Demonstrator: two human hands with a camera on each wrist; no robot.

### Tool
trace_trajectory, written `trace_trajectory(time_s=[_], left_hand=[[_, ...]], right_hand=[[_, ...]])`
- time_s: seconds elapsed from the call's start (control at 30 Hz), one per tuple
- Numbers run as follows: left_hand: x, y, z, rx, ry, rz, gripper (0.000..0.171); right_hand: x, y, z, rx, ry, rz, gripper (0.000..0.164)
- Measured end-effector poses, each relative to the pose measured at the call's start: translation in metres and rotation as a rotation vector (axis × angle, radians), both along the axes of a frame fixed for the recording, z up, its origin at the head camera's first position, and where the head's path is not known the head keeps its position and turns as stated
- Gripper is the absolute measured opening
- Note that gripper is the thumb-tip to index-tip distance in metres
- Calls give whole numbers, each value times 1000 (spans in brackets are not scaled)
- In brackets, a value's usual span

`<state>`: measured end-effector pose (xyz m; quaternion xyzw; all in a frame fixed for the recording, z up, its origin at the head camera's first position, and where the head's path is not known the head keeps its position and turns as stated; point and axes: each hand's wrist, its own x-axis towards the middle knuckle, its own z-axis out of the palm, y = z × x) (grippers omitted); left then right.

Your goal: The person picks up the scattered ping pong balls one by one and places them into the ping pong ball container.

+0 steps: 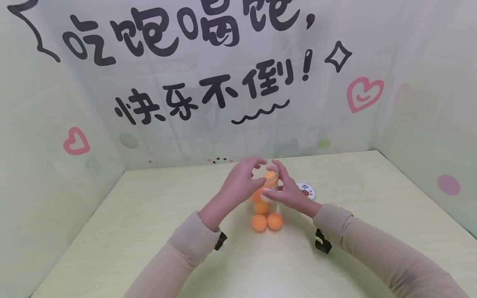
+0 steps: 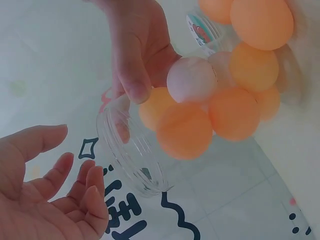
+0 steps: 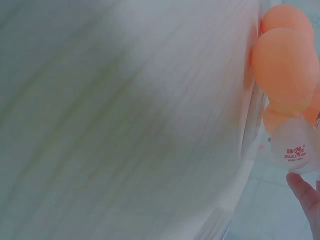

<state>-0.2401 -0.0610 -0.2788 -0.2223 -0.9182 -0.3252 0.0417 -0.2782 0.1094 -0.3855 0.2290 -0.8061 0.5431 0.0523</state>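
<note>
A clear plastic jar (image 2: 132, 150) holds several orange table tennis balls (image 2: 185, 131) and white ones (image 2: 192, 80). My right hand (image 1: 294, 194) grips it near its mouth, thumb on the near side and fingers seen through the clear wall. On the other side of the mouth is my left hand (image 1: 244, 180), its fingers loosely bent and apart from the rim in the left wrist view. In the right wrist view one fingertip (image 3: 298, 182) shows just under a white ball (image 3: 292, 145) with red print. Two orange balls (image 1: 259, 222) lie in front of the jar.
Behind my right hand a round white lid (image 1: 307, 190) with a printed label lies on the pale wooden table (image 1: 149, 215). Printed cloth walls (image 1: 186, 140) stand along the table's back and sides.
</note>
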Motion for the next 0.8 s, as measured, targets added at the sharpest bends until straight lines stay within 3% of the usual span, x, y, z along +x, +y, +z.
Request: trace_trajectory(time_s=[0.2,0.4,0.5,0.67,0.8], left_hand=[[16,-6,-6,-58,-81,10,21],[32,-13,-25,-307,-184,-95,19],[35,-12,-41,-430,-156,-124,26],[36,-9,-59,-591,-115,-74,34],[35,-5,-64,-605,-125,-56,36]], right_hand=[[0,0,1,1,8,1,86],[2,0,5,-17,9,16,86],[3,-1,6,-19,3,12,87],[0,0,1,-17,11,9,87],[0,1,0,-15,5,3,87]])
